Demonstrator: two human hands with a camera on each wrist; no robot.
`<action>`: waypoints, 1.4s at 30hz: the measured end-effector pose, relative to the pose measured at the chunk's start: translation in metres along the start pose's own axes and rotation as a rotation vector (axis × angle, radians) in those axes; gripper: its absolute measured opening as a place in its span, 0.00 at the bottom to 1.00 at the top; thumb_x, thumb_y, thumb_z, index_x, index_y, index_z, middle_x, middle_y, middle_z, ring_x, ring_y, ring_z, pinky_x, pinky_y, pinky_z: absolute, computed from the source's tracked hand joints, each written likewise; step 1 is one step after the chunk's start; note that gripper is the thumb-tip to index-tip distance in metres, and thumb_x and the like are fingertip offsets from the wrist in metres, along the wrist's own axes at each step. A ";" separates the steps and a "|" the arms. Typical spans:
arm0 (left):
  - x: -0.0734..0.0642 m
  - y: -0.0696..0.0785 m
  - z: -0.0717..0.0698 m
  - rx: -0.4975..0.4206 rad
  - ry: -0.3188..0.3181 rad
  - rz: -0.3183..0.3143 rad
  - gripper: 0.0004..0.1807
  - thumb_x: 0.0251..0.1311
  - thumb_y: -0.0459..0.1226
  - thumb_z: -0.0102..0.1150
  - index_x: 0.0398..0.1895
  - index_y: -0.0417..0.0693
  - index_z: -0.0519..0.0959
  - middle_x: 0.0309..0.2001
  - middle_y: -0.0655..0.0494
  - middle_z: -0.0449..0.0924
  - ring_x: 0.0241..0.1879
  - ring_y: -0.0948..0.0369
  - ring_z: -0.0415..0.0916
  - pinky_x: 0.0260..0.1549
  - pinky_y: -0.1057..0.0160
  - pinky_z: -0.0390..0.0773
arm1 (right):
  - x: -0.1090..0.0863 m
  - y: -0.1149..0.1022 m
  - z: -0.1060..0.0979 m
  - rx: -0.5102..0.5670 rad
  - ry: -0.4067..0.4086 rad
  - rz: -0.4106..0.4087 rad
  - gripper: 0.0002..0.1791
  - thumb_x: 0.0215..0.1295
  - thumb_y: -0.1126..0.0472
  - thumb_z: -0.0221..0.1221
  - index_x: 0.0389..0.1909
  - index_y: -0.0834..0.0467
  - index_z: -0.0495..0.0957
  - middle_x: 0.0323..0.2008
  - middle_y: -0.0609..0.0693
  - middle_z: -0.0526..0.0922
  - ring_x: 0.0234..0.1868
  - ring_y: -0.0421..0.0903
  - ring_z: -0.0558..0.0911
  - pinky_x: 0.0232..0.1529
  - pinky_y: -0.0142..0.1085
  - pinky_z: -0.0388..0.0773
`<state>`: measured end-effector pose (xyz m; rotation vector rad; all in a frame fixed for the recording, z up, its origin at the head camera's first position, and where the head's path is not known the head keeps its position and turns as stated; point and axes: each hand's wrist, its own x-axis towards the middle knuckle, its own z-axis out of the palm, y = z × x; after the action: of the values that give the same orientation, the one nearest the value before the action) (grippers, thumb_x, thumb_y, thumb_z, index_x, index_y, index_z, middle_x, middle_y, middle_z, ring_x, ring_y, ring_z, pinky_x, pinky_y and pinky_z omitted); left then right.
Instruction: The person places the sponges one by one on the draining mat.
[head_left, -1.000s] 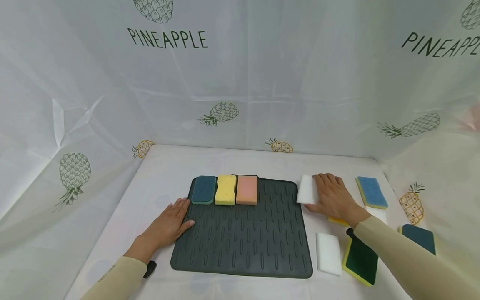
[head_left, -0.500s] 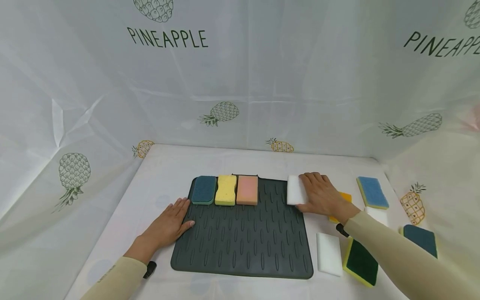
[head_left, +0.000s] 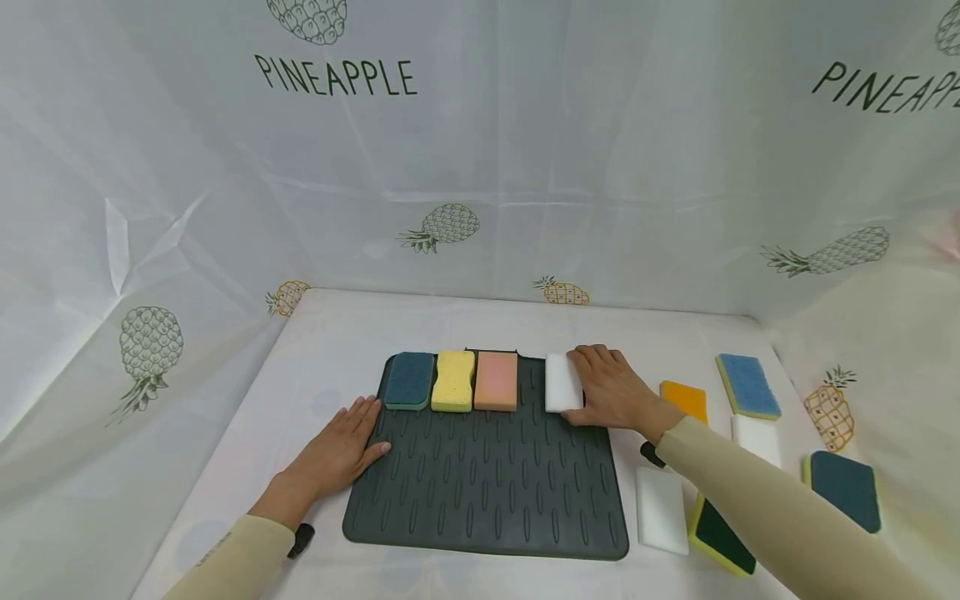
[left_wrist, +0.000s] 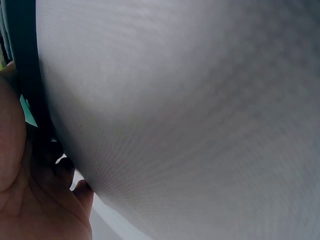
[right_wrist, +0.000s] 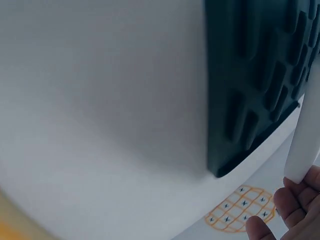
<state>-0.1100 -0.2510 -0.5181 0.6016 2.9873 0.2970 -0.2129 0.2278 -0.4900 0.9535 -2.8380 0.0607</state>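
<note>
My right hand (head_left: 611,390) grips a white sponge (head_left: 563,383) over the upper right part of the dark grey ridged mat (head_left: 487,483). In the right wrist view the white sponge (right_wrist: 305,130) is between fingers and thumb, close over the mat (right_wrist: 260,75). My left hand (head_left: 333,454) rests with straight fingers on the mat's left edge. Along the mat's back edge stand a dark teal sponge (head_left: 408,381), a yellow notched sponge (head_left: 452,381) and a pink sponge (head_left: 496,381), side by side. A gap separates the pink sponge from the white one.
Right of the mat lie another white sponge (head_left: 662,510), a dark green one (head_left: 722,537) partly under the right sleeve, an orange one (head_left: 684,402), a blue one (head_left: 748,386), a further white one (head_left: 756,437) and a dark blue one (head_left: 843,490). A pineapple-print curtain (head_left: 480,150) hangs behind.
My right hand has moved left with the white sponge, from beside the mat's right edge to over its upper right part. The left hand has stayed in place.
</note>
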 end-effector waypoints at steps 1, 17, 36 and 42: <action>0.000 0.000 0.001 0.002 0.003 0.003 0.42 0.79 0.53 0.55 0.80 0.30 0.59 0.80 0.33 0.60 0.80 0.37 0.56 0.76 0.35 0.62 | 0.002 -0.002 0.001 0.004 -0.001 -0.002 0.52 0.55 0.32 0.68 0.67 0.68 0.69 0.65 0.65 0.75 0.63 0.63 0.75 0.61 0.60 0.75; 0.001 -0.003 0.005 0.021 0.004 -0.002 0.42 0.79 0.53 0.54 0.81 0.30 0.59 0.80 0.33 0.60 0.80 0.38 0.56 0.76 0.35 0.62 | 0.029 -0.023 0.011 0.029 -0.093 0.002 0.54 0.57 0.29 0.66 0.72 0.66 0.69 0.69 0.62 0.74 0.69 0.61 0.73 0.64 0.60 0.74; 0.001 -0.003 0.005 0.026 0.004 -0.008 0.43 0.78 0.53 0.56 0.80 0.30 0.59 0.80 0.33 0.60 0.80 0.38 0.57 0.76 0.36 0.62 | 0.034 -0.026 0.019 0.029 -0.129 0.003 0.54 0.60 0.28 0.63 0.73 0.65 0.69 0.69 0.61 0.74 0.68 0.60 0.73 0.63 0.59 0.74; 0.002 -0.003 0.005 0.022 0.006 -0.005 0.43 0.78 0.53 0.56 0.80 0.30 0.59 0.80 0.33 0.60 0.80 0.37 0.57 0.77 0.36 0.62 | 0.034 -0.026 0.019 0.039 -0.152 0.012 0.55 0.60 0.27 0.63 0.75 0.65 0.67 0.71 0.61 0.73 0.70 0.61 0.73 0.65 0.60 0.73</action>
<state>-0.1121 -0.2525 -0.5241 0.5963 3.0011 0.2669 -0.2267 0.1851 -0.5036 0.9893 -2.9916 0.0465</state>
